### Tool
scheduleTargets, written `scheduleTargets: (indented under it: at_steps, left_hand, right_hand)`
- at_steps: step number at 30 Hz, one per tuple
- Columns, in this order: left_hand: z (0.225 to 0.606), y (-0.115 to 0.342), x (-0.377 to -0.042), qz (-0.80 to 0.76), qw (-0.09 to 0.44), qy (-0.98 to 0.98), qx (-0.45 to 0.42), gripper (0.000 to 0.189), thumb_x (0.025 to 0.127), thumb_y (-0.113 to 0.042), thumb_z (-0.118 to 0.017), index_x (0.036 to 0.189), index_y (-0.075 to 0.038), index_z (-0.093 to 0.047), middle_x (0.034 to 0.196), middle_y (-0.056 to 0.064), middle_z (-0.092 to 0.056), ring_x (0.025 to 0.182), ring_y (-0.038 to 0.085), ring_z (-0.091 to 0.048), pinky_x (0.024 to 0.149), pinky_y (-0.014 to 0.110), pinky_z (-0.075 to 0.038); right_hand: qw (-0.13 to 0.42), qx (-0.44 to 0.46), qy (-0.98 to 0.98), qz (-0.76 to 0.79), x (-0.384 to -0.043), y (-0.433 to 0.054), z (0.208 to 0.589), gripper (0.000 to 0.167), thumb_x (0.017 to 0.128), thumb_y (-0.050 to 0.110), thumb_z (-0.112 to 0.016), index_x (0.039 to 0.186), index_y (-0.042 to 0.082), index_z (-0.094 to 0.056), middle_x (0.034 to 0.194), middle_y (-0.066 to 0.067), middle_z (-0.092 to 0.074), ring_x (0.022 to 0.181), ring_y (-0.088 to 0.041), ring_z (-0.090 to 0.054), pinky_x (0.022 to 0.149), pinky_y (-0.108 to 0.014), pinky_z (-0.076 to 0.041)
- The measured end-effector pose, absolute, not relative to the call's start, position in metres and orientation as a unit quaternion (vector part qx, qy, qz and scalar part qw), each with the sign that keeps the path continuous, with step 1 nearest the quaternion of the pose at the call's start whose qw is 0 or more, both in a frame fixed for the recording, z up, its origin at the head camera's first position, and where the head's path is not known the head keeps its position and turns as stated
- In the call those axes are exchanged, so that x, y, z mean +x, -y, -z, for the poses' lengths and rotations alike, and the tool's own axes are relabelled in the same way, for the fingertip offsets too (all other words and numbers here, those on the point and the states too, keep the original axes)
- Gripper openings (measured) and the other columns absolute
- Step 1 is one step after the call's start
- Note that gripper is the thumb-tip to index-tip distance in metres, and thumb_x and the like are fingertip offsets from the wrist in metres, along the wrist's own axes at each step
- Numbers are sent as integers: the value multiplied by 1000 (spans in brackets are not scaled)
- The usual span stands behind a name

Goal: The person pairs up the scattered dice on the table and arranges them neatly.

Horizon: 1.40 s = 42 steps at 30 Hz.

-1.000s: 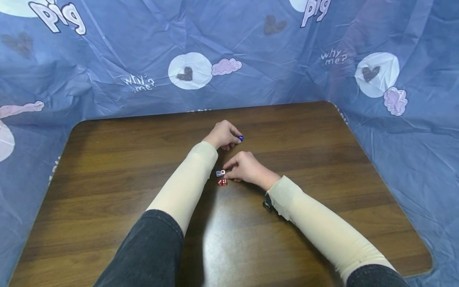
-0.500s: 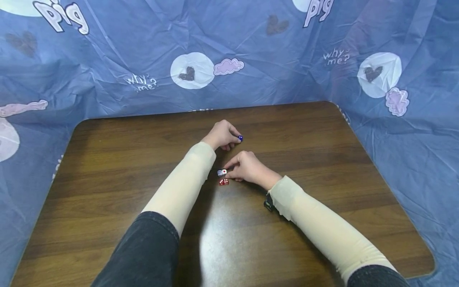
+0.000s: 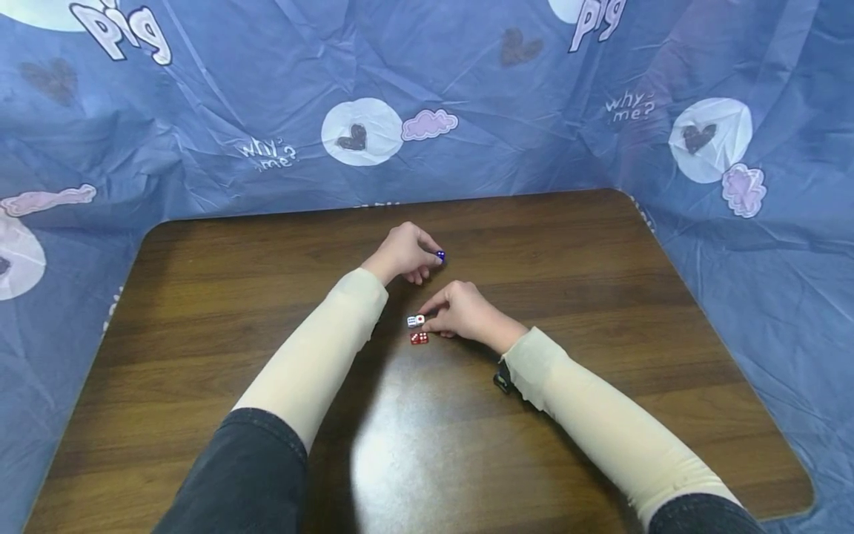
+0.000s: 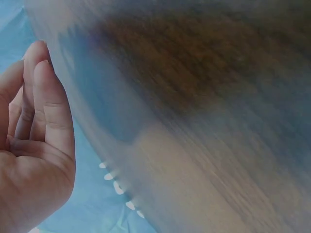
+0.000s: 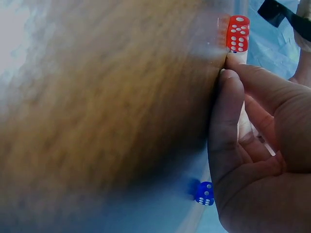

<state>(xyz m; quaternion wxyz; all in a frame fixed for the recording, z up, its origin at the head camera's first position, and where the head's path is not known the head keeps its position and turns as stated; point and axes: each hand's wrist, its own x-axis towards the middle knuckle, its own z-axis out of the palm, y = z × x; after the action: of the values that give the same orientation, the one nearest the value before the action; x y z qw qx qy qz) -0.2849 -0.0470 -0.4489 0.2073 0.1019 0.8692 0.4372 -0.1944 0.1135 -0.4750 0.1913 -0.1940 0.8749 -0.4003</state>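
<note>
Head view, blue die [image 3: 441, 255], "pig", "why me?" cloth [image 3: 467, 67]

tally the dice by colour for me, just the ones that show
white dice: 2
red dice: 2
blue die: 1
total: 5

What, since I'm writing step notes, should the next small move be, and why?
Probably have the left hand bring the blue die toward the white dice and red dice: it holds that die apart from them, while the right hand has its fingertips at the white dice.
</note>
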Motion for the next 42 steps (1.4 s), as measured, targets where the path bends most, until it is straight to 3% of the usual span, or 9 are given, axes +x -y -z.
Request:
scheduleTargets:
  at_steps: [27,42]
  left_hand:
    - [435,88,-233,-477,181,-855,94,18,95,-10,-75,110,-1,-75,64,18,-68,51,28,-69,55,46,-62]
    - [440,100,-207,-480,177,-857,60,20,94,-10,-75,112,0,-74,60,15,-67,49,26,-68,49,40,-60]
  right_hand:
    - [209,-172,-870,412,-193,-111,476,19,84,11,-87,101,8,-81,61,-1,-69,50,-15,-63,45,-24,-51]
    - [203,-166,-870,418,-191,-109,473,20,83,10,-87,101,8,-81,61,-1,-69,49,-15,-62,44,-25,-52]
